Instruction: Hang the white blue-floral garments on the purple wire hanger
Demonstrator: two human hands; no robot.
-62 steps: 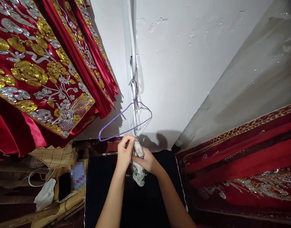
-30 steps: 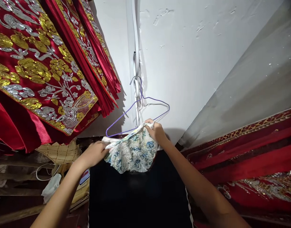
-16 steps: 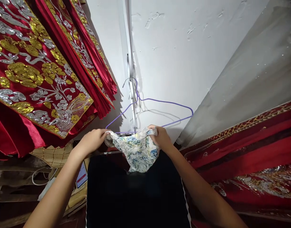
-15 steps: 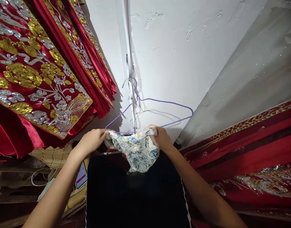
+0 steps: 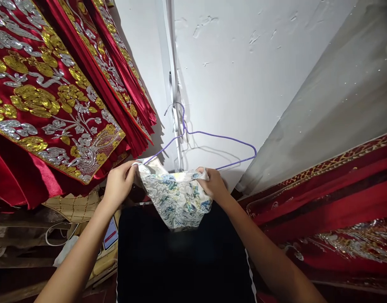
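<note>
A purple wire hanger point(image 5: 225, 135) hangs by its hook on a narrow upright strip against the wall. My left hand point(image 5: 119, 181) pinches the upper left edge of a white garment point(image 5: 177, 202) with a swirled blue, green and yellow print. That edge now lies over the hanger's left arm. With fingers closed, my right hand point(image 5: 214, 183) grips the garment's upper right edge near the hanger's bottom bar. The hanger's right end is uncovered. Cloth hides the lower left part of the hanger, and the garment's exact kind is unclear.
Red garments with gold and silver sequins point(image 5: 67, 97) hang at the left. Another red embroidered cloth point(image 5: 338, 198) and a translucent grey cover point(image 5: 313, 97) are on the right. A phone point(image 5: 110, 235) and a white cable point(image 5: 51, 242) lie lower left.
My left hand has moved left and slightly up, drawing the garment's left edge over the hanger's left end and spreading the cloth wider. My right hand has stayed almost still.
</note>
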